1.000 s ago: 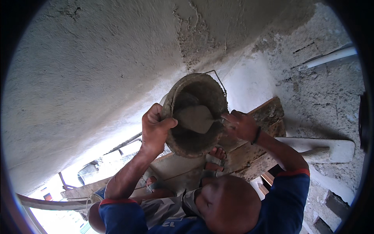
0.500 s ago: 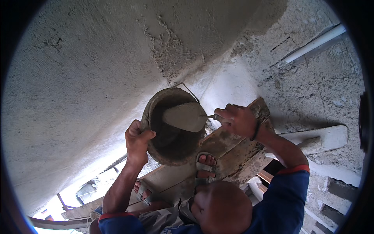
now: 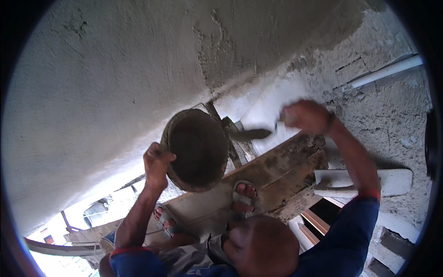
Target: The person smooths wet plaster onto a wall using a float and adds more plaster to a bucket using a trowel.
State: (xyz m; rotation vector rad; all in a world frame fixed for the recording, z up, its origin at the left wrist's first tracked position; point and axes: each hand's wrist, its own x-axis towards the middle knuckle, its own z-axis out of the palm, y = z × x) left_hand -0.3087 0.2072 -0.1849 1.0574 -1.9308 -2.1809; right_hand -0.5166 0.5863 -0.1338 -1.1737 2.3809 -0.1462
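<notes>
Bucket (image 3: 197, 150) in the left hand (image 3: 157, 161), I notice: the fingers are closed on its rim, thumb over the edge. The right hand (image 3: 307, 115), blurred, is curled around the handle of a trowel (image 3: 251, 134), whose blade hangs near the bucket's right side. Below are worn planks (image 3: 281, 161) bearing two sandaled feet (image 3: 244, 196); beyond, I see a grey plastered wall (image 3: 115, 83) and, at right, a white pipe (image 3: 387, 71).
</notes>
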